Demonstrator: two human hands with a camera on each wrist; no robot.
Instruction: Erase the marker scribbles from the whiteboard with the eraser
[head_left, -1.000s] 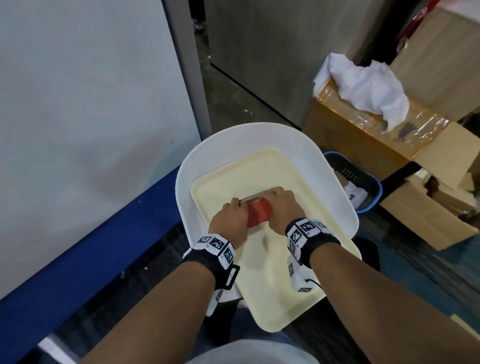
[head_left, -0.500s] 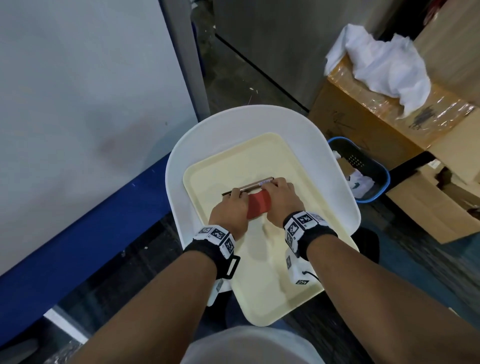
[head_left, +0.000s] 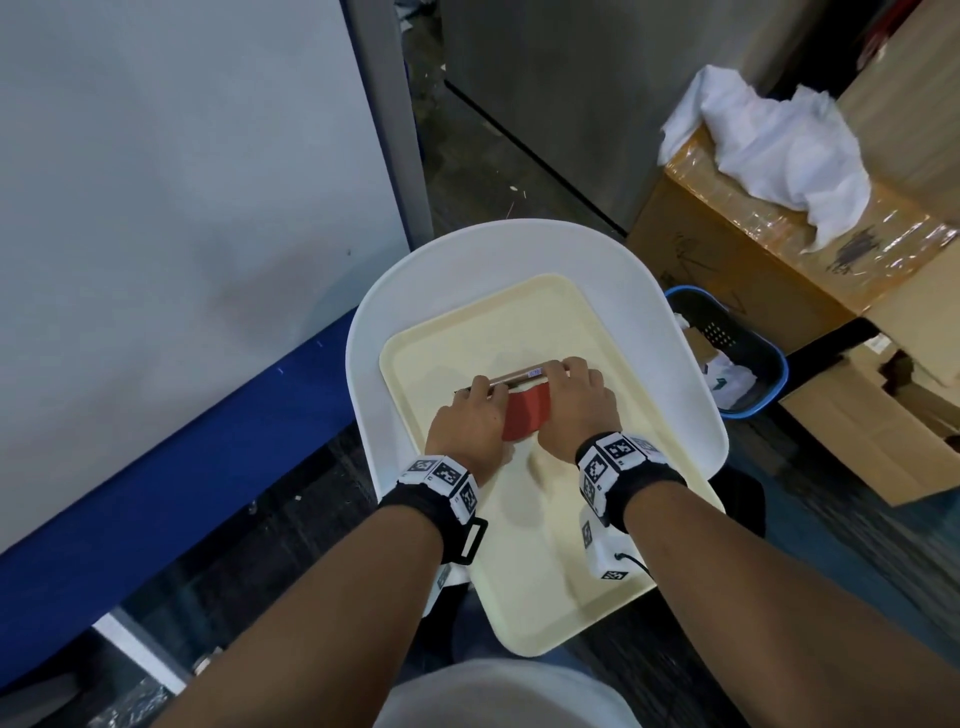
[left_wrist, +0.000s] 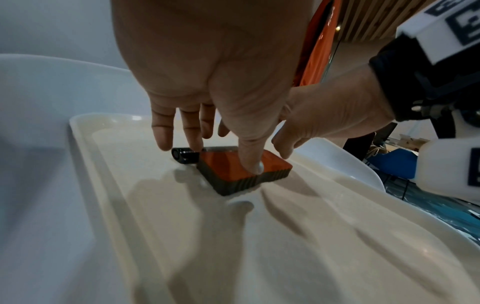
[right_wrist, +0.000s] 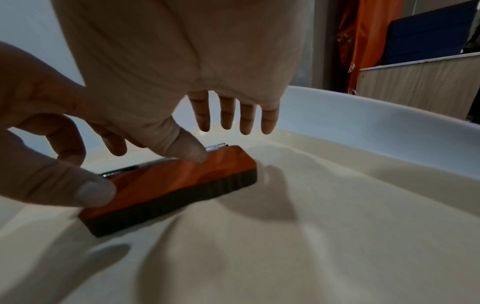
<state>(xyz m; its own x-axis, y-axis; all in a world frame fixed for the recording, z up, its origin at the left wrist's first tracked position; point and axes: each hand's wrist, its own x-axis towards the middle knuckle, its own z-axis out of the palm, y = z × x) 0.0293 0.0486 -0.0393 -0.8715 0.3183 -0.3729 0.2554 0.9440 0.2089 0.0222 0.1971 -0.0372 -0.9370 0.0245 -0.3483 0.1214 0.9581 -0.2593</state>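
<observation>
While both hands hover over the cream tray (head_left: 545, 587), the eraser (head_left: 527, 415) lies flat at its middle, a marker (head_left: 511, 375) just behind. Left hand (head_left: 467, 428) and right hand (head_left: 576, 410) touch it with thumbs, fingers loosely spread, seemingly not gripping.

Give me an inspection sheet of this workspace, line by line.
Surface: cream tray on a white table.
Job's things: red eraser lying flat on the tray; marker right behind it; whiteboard at left, faint reddish smudge.
Clutter: white cloth on a cardboard box; blue basket.
Hands: left hand and right hand both touch the eraser, thumbs on top; neither grips it.
Cables: thin black lead at the right wrist camera.
Surroundings: dark floor, more boxes.
</observation>
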